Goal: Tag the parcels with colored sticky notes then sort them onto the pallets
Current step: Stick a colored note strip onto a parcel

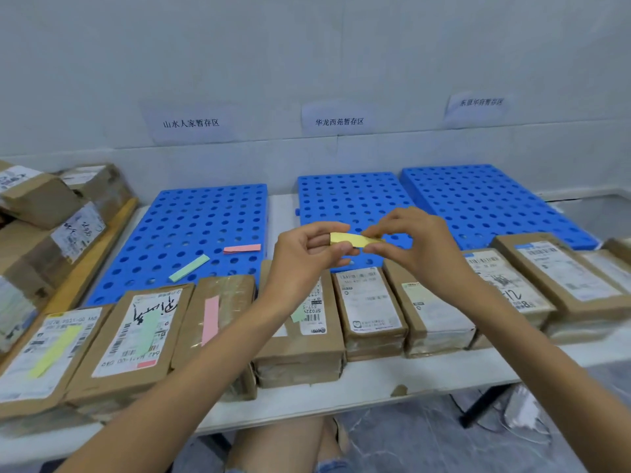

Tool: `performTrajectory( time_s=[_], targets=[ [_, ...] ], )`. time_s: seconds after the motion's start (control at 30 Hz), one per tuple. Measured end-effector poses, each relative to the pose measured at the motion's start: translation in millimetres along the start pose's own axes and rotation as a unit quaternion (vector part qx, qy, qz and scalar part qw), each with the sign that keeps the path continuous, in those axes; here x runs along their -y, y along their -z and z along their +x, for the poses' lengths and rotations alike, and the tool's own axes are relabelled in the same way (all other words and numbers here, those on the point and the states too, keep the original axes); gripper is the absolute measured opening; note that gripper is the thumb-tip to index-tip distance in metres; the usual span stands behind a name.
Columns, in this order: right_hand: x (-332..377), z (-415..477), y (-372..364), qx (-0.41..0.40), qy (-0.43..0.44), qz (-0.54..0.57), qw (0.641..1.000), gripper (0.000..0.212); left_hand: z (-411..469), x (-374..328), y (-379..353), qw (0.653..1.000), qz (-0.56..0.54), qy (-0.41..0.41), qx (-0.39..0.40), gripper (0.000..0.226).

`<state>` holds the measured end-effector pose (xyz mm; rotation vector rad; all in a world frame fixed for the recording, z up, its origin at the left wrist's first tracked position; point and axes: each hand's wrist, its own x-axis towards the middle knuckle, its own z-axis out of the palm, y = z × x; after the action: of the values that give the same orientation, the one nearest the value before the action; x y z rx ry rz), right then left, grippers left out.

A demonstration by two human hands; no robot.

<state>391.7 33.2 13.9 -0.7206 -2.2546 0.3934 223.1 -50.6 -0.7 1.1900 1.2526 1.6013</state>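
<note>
Head view, at the sorting table: a person is raising a yellow sticky note strip (355, 240) above the middle of a row of parcels. The left hand (307, 254) is pinching one end between thumb and curled fingers while the right hand (413, 247) is pinching the other end, apparently peeling a sheet free.

Tagging is looking roughly half finished. Along the front edge of the white table (375, 373), the leftmost parcel (51, 349) is carrying a yellow note, the second parcel (136, 332) a green one and the third parcel (218, 312) a pink one. A green strip is showing on the fourth parcel (307, 332) beside the left wrist. The fifth parcel (370, 305), lying just below the hands, is showing no note and is probably next. The parcels further right (563, 271) are also looking untagged, though blur is making that hard to confirm.

Sorting is not yet begun. The left pallet (191, 213), middle pallet (348, 196) and right pallet (478, 196), lined up along the wall under paper signs (338, 121), are holding no parcels. Only a pink pad (242, 248) and a green pad (188, 268) are lying on the left pallet. More boxes (44, 206) are sitting stacked at the far left.
</note>
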Motion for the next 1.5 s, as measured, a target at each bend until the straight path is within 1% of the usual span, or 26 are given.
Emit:
performTrajectory(
  time_s=[0.17,0.27,0.33,0.4,0.5,0.63,0.97,1.03,1.1,1.13,1.2,1.27,1.37,1.5],
  targets=[
    [0,0,13,0.065,-0.017,-0.003,0.998,0.018,-4,4,-5,0.999,0.03,-0.004,0.024,0.021],
    [-2,1,18,0.098,-0.038,0.019,0.994,0.025,-6,7,-7,0.999,0.03,-0.002,0.025,0.02],
    [-4,2,18,0.106,-0.048,0.032,0.993,0.024,-7,8,-8,0.999,0.021,0.001,0.026,0.02],
    [-6,2,17,0.11,-0.055,0.045,0.991,0.022,-7,10,-9,1.0,0.01,0.003,0.023,0.02],
    [-8,2,15,0.113,-0.07,0.071,0.989,0.027,-7,13,-10,1.0,0.0,0.002,0.013,0.019],
    [-9,1,9,0.114,-0.094,0.11,0.983,0.027,-6,15,-10,1.0,-0.009,0.004,0.004,0.022],
    [-12,-1,6,0.123,-0.13,0.132,0.975,0.029,-6,16,-9,0.999,-0.023,0.021,0.022,0.028],
    [-13,-2,4,0.119,-0.129,0.118,0.977,0.025,-6,17,-8,0.999,-0.016,0.019,0.021,0.028],
    [-12,-4,1,0.095,-0.118,0.096,0.984,0.015,-6,19,-8,1.0,0.005,0.01,0.015,0.029],
    [-10,-4,0,0.079,-0.112,0.091,0.986,0.014,-6,20,-8,1.0,0.022,0.003,0.012,0.03],
    [-4,-3,-2,0.058,-0.094,0.103,0.988,0.02,-6,20,-10,0.999,0.052,-0.009,0.008,0.033],
    [3,0,-4,0.067,-0.084,0.133,0.985,0.021,-7,19,-12,0.997,0.073,-0.019,0.011,0.034],
    [3,3,-6,0.094,-0.086,0.151,0.98,0.015,-9,18,-14,0.994,0.098,-0.035,0.027,0.035],
    [-1,1,-6,0.113,-0.082,0.18,0.974,0.013,-10,16,-13,0.993,0.102,-0.039,0.039,0.039]
  ],
)
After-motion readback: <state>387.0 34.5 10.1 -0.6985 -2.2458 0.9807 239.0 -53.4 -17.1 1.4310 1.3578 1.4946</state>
